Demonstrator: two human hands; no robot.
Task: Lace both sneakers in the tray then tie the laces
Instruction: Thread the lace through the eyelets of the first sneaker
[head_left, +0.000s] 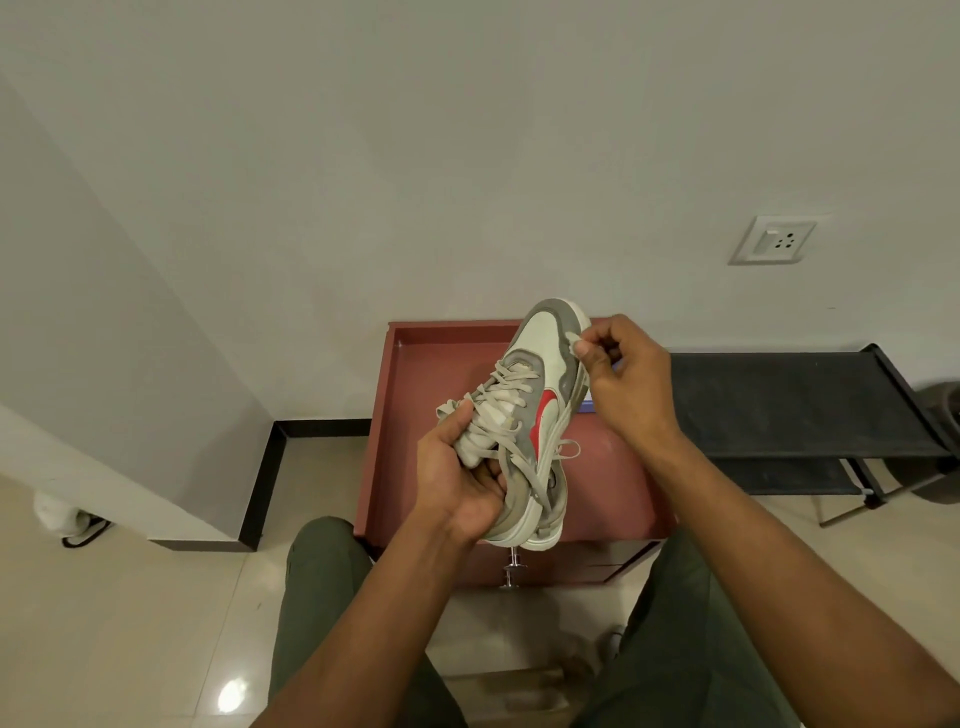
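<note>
We hold one sneaker (540, 384) lifted above the red tray (415, 364), toe pointing away from us, sole side turned toward our right. Left hand (457, 483) grips the heel and collar end, fingers curled round the tongue and a bunch of lace. Right hand (623, 374) is up by the toe, thumb and fingertips pinching a lace end (574, 343) pulled out long. The lace (498, 395) crosses several eyelets already, loosely; one free loop (569, 449) dangles off the right side of the shoe. A second sneaker seems to lie under the first in the tray, mostly hidden, so we cannot tell its lacing state. The tray sits on a reddish surface (618, 483) with a drawer knob (514, 564) below; a black rack (779, 400) stands to the right, a wall socket (774, 240) above it. Judgement: we are mid-lacing on the first shoe, nothing tied yet. Risks from here: the crossings are slack, so a hard pull on the right end could draw the other end back through its eyelet and leave uneven lengths for the bow. The dangling loop could snag under the sole or on the tray rim when we set the shoe down. The left grip bunches lace together with the tongue, which could trap a twist into the next crossing.
</note>
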